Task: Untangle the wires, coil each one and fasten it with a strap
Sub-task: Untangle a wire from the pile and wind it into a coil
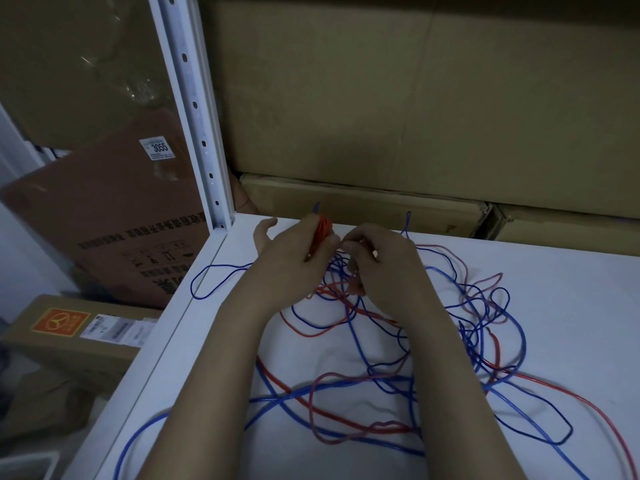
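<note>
Head view: a white tabletop fills the lower right, with a loose tangle of wires spread over it from the centre out toward 4 o'clock. The blue wires and red wires cross each other many times; one blue loop hangs over the tabletop's left edge at about 9 o'clock from the hands, and another blue strand runs off the lower edge at 7 o'clock.

Just above the centre, at 12 o'clock from the tangle, both hands meet over its far end. The left hand has its fingers curled round a small red coil, which pokes up above the knuckles; its thumb sticks out to the left. The right hand is touching distance from it, fingers bent inward and pinching wire strands that rise from the tangle; exactly which strand cannot be told.

A white shelf post stands at 11 o'clock, at the tabletop's corner. Cardboard boxes are stacked behind at 12 o'clock, and a brown carton with a "3055" label leans at 9 o'clock.
</note>
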Demonstrator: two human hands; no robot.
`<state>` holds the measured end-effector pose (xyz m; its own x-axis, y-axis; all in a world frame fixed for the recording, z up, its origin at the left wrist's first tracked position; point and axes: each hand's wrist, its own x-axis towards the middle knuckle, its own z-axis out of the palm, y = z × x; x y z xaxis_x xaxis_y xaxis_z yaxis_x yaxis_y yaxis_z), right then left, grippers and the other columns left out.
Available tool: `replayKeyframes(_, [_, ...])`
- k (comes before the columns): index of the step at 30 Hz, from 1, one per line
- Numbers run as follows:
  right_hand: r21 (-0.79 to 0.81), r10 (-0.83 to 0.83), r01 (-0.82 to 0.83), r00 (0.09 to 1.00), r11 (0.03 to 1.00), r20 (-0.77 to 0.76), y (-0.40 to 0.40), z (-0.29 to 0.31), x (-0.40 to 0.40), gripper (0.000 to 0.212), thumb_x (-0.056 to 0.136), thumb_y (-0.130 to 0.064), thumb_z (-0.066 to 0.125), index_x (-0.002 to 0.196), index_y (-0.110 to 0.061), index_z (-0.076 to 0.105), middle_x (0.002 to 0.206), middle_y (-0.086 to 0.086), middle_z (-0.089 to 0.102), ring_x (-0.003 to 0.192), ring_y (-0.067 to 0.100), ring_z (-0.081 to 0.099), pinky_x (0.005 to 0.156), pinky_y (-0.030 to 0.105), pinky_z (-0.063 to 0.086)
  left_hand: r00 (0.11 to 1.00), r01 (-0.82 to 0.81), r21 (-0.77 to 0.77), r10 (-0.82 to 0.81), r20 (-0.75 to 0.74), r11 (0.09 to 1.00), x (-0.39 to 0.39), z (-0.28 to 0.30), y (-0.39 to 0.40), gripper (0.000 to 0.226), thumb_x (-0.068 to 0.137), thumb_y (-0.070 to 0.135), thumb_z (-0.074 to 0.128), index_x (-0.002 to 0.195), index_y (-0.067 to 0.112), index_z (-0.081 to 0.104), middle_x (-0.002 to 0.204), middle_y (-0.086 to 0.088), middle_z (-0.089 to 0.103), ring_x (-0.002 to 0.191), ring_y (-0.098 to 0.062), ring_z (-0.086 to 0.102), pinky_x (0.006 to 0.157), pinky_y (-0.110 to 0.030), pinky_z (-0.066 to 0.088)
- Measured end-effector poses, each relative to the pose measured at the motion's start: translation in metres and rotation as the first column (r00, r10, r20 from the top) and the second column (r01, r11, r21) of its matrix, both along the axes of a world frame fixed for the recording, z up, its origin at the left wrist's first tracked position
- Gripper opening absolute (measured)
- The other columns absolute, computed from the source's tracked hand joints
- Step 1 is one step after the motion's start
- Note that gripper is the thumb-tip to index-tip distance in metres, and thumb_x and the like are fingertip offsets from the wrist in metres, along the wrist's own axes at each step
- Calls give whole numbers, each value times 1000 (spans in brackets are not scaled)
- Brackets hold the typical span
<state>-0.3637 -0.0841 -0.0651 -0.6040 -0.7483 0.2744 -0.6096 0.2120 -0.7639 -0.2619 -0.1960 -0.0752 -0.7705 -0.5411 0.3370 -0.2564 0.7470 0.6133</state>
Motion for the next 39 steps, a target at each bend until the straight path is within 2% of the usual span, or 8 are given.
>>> replayKeyframes(3, [-40,-45,43,998,998,-34,0,0,0,14,96,-17,53,91,-16,66,71,-9,60,64,7,55,61,21,43,1000,5,-29,-4,28,1000,5,-2,-4,18,93,42,54,89,27,45,69,11,52,78,16,48,93,-22,10])
replayKeyframes(9, [28,-95,103,974,994,-206,2,3,0,18,95,-23,57,96,-18,74,94,0,72,89,18,63,78,35,49,1000,-1,-33,1,-3,999,6,4,-4,37,90,47,58,64,28,39,55,11,41,61,-7,40,73,-29,17])
replayKeyframes(18, [95,-164,182,970,979,-178,5,2,-3,18,92,-25,61,103,-21,75,100,-1,73,91,17,65,82,30,50,981,96,375,-24,-193,922,6,12,-3,40,90,44,55,68,11,53,51,16,41,51,1,40,52,-11,32])
replayKeyframes(22, [-244,-167,178,984,953,67,4,9,-1,22,91,-9,60,85,-27,71,74,-11,69,60,6,66,73,35,57,962,224,471,-116,-246,853,6,16,2,40,78,56,52,70,17,51,58,16,41,55,1,40,56,-12,33])
replayKeyframes(27, [-503,-325,122,883,856,-338,2,9,1,15,86,2,64,97,-3,74,93,8,73,84,17,66,78,21,48,934,357,488,-308,-179,797,8,19,5,42,87,54,43,65,19,40,53,16,35,49,-1,32,51,-11,29])
replayKeyframes(33, [-311,-88,33,982,950,-165,-1,1,-1,20,94,-9,57,107,-9,72,101,10,69,95,21,64,86,39,49,845,506,656,-167,-509,559,9,23,3,38,92,38,47,61,26,66,58,10,48,57,-4,42,63,-14,37])
replayKeyframes(36, [-279,81,-59,995,958,66,-7,1,10,26,98,-9,49,116,-16,67,98,6,68,76,8,63,74,26,50,762,592,692,-10,-647,413,4,23,4,40,91,28,46,66,22,76,64,9,62,60,-1,56,68,-12,48])
replayKeyframes(39, [-180,78,-87,995,980,-57,-9,-3,12,25,100,-16,49,117,-18,67,75,-20,59,69,-5,53,65,9,38,715,623,659,34,-698,421,0,22,3,33,90,24,42,86,10,72,71,4,68,66,-6,60,74,-17,51])
